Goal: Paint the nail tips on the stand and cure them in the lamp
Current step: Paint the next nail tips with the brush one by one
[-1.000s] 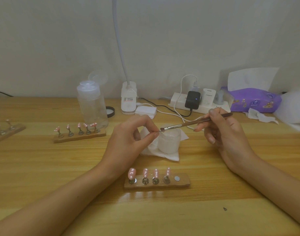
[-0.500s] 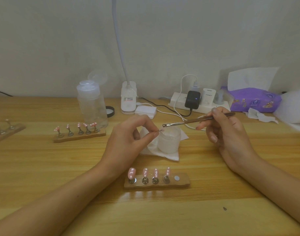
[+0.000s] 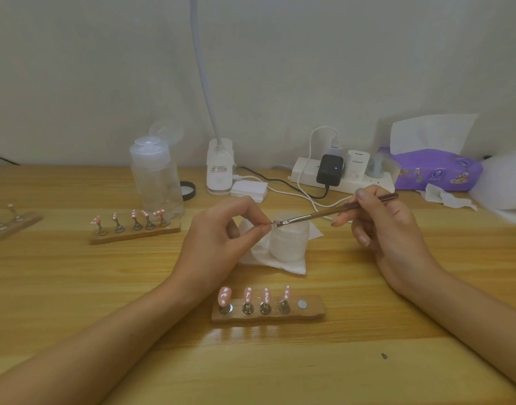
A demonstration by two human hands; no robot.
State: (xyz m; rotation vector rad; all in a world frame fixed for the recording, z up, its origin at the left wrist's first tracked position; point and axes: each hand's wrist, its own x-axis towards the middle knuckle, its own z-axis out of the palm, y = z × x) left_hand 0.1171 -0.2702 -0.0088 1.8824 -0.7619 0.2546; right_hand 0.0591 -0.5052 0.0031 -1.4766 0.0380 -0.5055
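Nearest on the wooden surface (image 3: 104, 287): stand (image 3: 312, 312) carrying four pink, white-dotted nail tips (image 3: 224, 296) upright on pegs, with a bare metal disc (image 3: 302, 304) at its right end. Above it, left hand (image 3: 218, 241) pinches a single nail tip (image 3: 275, 222) between thumb and forefinger. Right hand (image 3: 388, 229) grips a thin brush (image 3: 338, 210), bristles touching that tip. Just behind: white jar (image 3: 289, 244) on a tissue (image 3: 283, 266). Farther left: second stand (image 3: 133, 233), five tips. By the wall: clear bottle (image 3: 157, 182), lamp base (image 3: 220, 171), power strip (image 3: 306, 171).
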